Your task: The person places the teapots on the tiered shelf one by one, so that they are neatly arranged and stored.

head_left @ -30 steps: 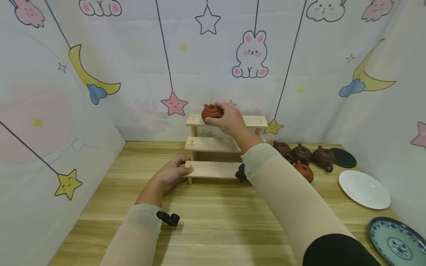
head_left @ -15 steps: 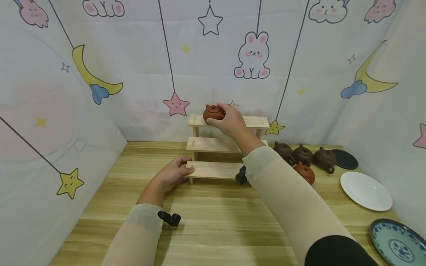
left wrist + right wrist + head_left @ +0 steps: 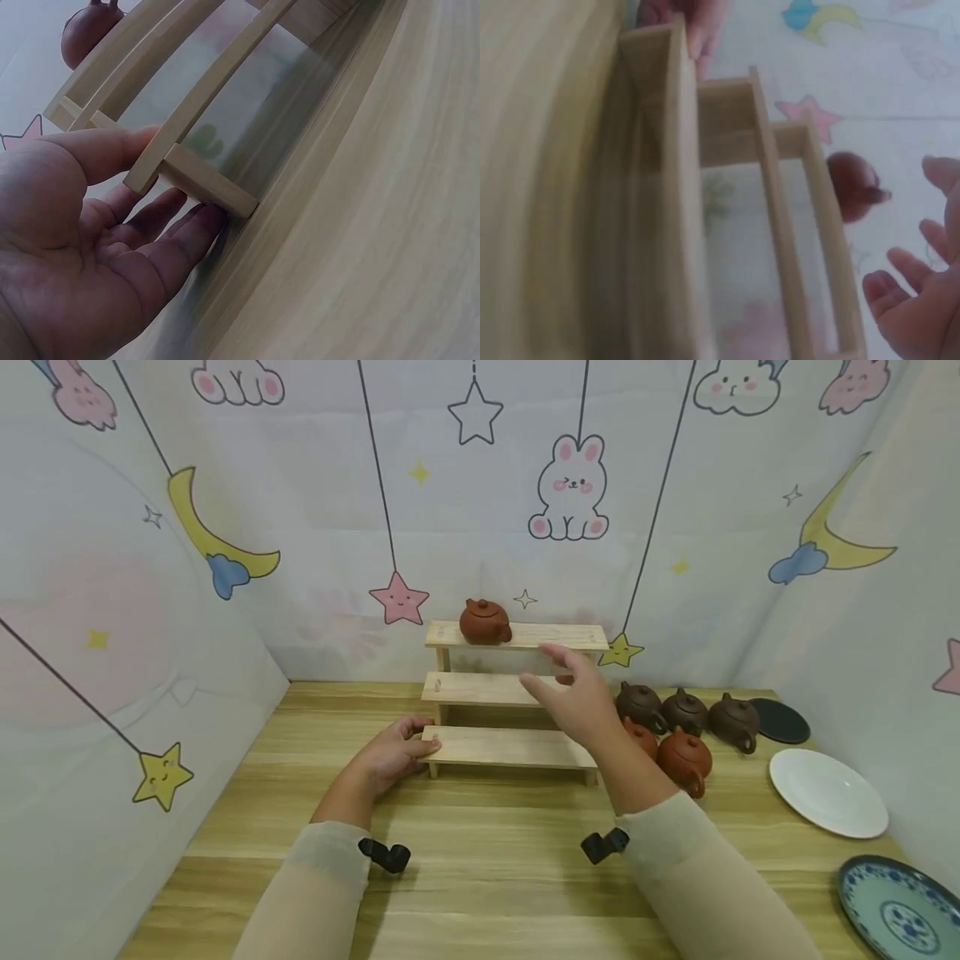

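Note:
A reddish-brown teapot [image 3: 484, 622] stands upright on the left part of the top tier of a three-tier wooden rack [image 3: 510, 747]. The left hand [image 3: 392, 755] grips the left end of the bottom tier; in the left wrist view, that hand [image 3: 112, 225] has its thumb on the board and its fingers curled below it. Holding nothing, the right hand [image 3: 581, 700] hovers before the rack's right side, thumb and fingers spread apart. The right wrist view shows the same hand [image 3: 922, 300] at the right edge, separate from the teapot [image 3: 853, 186].
Right of the rack stand several dark brown teapots [image 3: 683, 711] and two reddish ones, the nearer [image 3: 684, 758] in front. Beyond them lie a black disc [image 3: 780, 720], a white plate [image 3: 828, 793] and a blue-patterned plate [image 3: 904, 910]. A printed cloth [image 3: 480, 510] hangs behind.
The right hand has let go of the teapot on the top tier and moved down and to the right. The left hand keeps its grip on the rack.

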`<action>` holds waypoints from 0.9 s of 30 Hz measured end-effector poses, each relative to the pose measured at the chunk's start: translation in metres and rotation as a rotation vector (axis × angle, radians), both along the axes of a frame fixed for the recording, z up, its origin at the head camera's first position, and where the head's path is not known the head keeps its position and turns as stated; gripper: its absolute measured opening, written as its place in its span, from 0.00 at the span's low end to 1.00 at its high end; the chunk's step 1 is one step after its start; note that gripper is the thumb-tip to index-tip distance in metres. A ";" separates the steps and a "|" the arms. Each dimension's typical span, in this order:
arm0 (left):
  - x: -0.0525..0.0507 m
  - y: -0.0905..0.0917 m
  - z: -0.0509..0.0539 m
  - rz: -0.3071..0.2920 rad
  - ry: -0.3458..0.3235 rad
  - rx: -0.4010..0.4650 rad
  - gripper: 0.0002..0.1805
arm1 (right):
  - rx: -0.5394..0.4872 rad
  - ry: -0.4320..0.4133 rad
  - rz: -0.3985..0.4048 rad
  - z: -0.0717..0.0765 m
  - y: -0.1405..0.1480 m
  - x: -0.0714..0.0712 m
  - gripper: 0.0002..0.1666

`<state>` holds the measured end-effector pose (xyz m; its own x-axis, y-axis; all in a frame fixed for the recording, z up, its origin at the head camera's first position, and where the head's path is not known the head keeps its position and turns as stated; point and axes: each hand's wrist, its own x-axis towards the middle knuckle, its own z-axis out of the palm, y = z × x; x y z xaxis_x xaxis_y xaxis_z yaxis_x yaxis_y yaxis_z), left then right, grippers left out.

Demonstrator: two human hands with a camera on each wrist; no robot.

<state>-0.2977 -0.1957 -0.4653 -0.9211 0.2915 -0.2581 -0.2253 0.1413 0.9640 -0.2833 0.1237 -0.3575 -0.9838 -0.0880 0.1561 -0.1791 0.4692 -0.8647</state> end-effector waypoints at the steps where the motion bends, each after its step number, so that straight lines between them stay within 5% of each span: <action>1: 0.000 0.001 0.000 -0.004 0.001 0.000 0.36 | 0.000 -0.007 -0.011 -0.007 0.008 0.007 0.44; 10: -0.001 0.002 -0.002 -0.001 0.002 0.005 0.35 | 0.024 0.016 -0.086 -0.044 0.080 0.040 0.46; 27: 0.001 0.003 0.000 0.013 -0.012 -0.004 0.35 | 0.177 -0.051 -0.237 -0.067 0.184 0.048 0.52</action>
